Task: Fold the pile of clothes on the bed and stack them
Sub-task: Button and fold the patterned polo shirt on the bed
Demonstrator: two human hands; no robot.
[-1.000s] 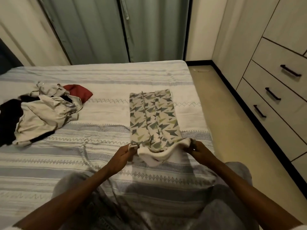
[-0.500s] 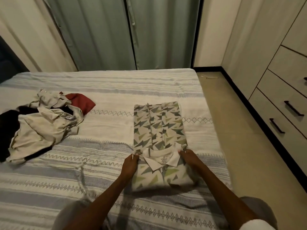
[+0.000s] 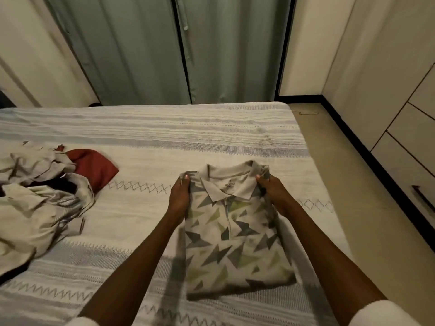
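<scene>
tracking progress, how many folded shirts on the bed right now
1: the patterned polo shirt, held at its collar end by the left hand and right hand. The pile at left is unfolded and may hide more.

Dim warm indoor light, soft shadows under both arms, slight motion blur near hands, wide-angle bending at edges.

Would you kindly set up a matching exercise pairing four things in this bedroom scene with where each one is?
Things:
1. patterned polo shirt
2. red garment
3. curtains
4. drawers

Places:
A. beyond the far edge of the bed
B. held at the collar end by both hands
C. along the right wall
D. at the edge of the unfolded pile

Pairs: 1-B, 2-D, 3-A, 4-C
</scene>
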